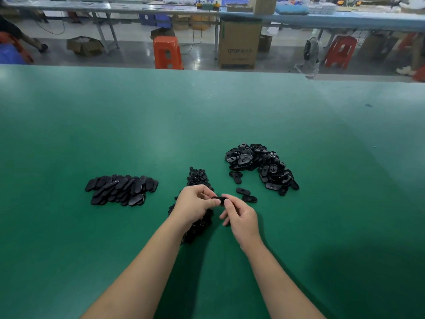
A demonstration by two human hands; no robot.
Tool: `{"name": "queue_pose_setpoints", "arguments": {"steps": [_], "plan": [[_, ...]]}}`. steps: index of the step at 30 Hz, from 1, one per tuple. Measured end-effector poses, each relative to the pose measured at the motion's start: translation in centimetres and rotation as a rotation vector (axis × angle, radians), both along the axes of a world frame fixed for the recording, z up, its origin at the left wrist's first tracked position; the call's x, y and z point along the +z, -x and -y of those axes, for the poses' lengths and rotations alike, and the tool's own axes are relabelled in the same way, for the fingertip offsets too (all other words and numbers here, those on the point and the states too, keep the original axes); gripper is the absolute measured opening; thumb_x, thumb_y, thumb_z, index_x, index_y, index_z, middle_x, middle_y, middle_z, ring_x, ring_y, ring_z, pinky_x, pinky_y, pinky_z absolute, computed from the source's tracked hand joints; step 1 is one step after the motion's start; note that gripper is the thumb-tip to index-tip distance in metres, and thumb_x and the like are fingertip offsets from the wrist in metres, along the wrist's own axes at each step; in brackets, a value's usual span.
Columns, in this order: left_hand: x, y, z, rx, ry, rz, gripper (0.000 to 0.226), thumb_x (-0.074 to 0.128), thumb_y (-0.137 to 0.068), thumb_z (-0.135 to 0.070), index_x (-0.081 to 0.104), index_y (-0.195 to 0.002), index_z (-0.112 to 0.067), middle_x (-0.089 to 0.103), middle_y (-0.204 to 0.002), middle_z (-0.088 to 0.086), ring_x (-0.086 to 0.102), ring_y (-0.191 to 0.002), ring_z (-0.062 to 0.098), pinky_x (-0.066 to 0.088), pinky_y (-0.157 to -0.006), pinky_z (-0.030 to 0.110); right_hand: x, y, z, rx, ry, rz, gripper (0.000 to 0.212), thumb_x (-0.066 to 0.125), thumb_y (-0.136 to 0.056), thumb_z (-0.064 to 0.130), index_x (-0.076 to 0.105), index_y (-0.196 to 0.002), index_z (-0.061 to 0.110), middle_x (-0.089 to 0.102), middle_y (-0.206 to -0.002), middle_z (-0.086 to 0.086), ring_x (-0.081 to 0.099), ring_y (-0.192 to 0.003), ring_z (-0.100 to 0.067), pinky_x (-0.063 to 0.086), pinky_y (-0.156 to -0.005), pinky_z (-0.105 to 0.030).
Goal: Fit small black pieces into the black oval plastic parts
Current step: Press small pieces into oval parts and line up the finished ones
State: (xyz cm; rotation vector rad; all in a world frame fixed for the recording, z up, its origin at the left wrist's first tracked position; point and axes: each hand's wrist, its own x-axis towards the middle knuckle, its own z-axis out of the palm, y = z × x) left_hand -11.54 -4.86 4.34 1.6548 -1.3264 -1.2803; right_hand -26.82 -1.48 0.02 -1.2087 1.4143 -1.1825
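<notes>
Head view showed my left hand [195,202] and right hand [239,215] pinching one oval part [219,200]; finished stack [122,189] at nine o'clock, bigger unfitted heap [259,166] at one

a factory assembly floor: a long green workbench [207,111], more work tables [322,19] behind, orange plastic stools [167,52], cardboard cartons [239,44].

Green desk [161,116] with sorted black parts.
On the desk surface: a stack of smooth oval parts [121,189] at left; a heap of small black pieces [198,178] at centre, partly hidden by the arms; a loose pile of open oval parts [259,165] at right, with three single ovals [243,191] just beside it.
</notes>
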Motion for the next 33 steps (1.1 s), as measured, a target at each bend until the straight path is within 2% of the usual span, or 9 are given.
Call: {"name": "queue_pose_setpoints", "arguments": {"steps": [2, 3, 6, 9, 12, 23, 29, 33], "plan": [[-0.1, 0.1, -0.1, -0.015, 0.003, 0.031, 0.015, 0.086, -0.076, -0.019, 0.072, -0.077, -0.019, 0.064, -0.062, -0.006, 0.045, -0.040, -0.002, 0.036, -0.043, 0.016, 0.0, 0.0, 0.0, 0.031, -0.016, 0.057, 0.023, 0.059, -0.102, 0.018, 0.069, -0.116, 0.034, 0.072, -0.069, 0.000, 0.061, -0.057, -0.011, 0.056, -0.063, -0.026], [-0.1, 0.2, -0.2, -0.017, 0.013, 0.053, 0.015, 0.087, -0.076, -0.020, 0.072, -0.077, -0.020, 0.064, -0.063, -0.007, 0.047, -0.043, -0.002, 0.037, -0.046, 0.017, 0.0, 0.0, 0.0, 0.042, -0.013, 0.066, 0.024, 0.060, -0.102, 0.015, 0.068, -0.116, 0.032, 0.072, -0.070, 0.000, 0.062, -0.058, -0.011, 0.056, -0.062, -0.026], [-0.2, 0.8, -0.6, -0.029, 0.070, 0.146, 0.014, 0.086, -0.076, -0.023, 0.072, -0.075, -0.022, 0.070, -0.069, -0.005, 0.055, -0.055, 0.003, 0.043, -0.055, 0.020, 0.0, 0.1, 0.0, 0.044, 0.002, 0.054, 0.022, 0.059, -0.101, 0.009, 0.072, -0.104, 0.026, 0.070, -0.067, 0.003, 0.062, -0.058, -0.009, 0.052, -0.058, -0.022], [-0.1, 1.3, -0.7, -0.042, 0.097, 0.253, 0.012, 0.081, -0.080, -0.022, 0.071, -0.075, -0.026, 0.072, -0.072, -0.008, 0.062, -0.063, 0.004, 0.044, -0.056, 0.017, -0.1, 0.0, 0.0, 0.033, -0.016, 0.045, 0.020, 0.059, -0.101, 0.007, 0.072, -0.098, 0.022, 0.068, -0.065, 0.007, 0.061, -0.058, -0.009, 0.051, -0.057, -0.021], [0.1, 1.6, -0.7, -0.056, 0.092, 0.307, 0.015, 0.076, -0.083, -0.020, 0.069, -0.074, -0.030, 0.071, -0.071, -0.011, 0.065, -0.066, 0.005, 0.043, -0.052, 0.011, -0.3, 0.0, 0.0, 0.021, -0.025, 0.040, 0.020, 0.058, -0.101, 0.007, 0.070, -0.097, 0.022, 0.071, -0.068, 0.007, 0.062, -0.058, -0.009, 0.051, -0.057, -0.021], [0.3, 2.3, -1.2, -0.016, 0.129, 0.371, 0.003, 0.073, -0.083, -0.022, 0.071, -0.081, -0.021, 0.068, -0.075, -0.010, 0.060, -0.067, 0.003, 0.041, -0.056, 0.015, -0.8, 0.0, 0.3, 0.001, -0.029, 0.080, 0.025, 0.059, -0.100, 0.005, 0.073, -0.096, 0.026, 0.076, -0.082, 0.003, 0.065, -0.065, -0.009, 0.055, -0.063, -0.026], [0.2, 2.5, -1.1, -0.014, 0.154, 0.393, 0.005, 0.073, -0.082, -0.023, 0.070, -0.081, -0.020, 0.067, -0.074, -0.010, 0.058, -0.065, 0.001, 0.036, -0.052, 0.010, -1.0, 0.1, 0.3, -0.002, -0.024, 0.069, 0.022, 0.062, -0.099, 0.010, 0.074, -0.097, 0.029, 0.078, -0.086, 0.002, 0.069, -0.069, -0.009, 0.057, -0.070, -0.029], [-0.1, 2.5, -1.1, -0.011, 0.154, 0.396, 0.006, 0.073, -0.083, -0.024, 0.069, -0.080, -0.019, 0.067, -0.074, -0.008, 0.058, -0.065, 0.003, 0.037, -0.053, 0.014, -1.0, 0.0, 0.3, 0.001, -0.011, 0.010, 0.023, 0.062, -0.099, 0.012, 0.072, -0.094, 0.032, 0.077, -0.086, 0.005, 0.068, -0.071, -0.009, 0.058, -0.071, -0.030]]}}
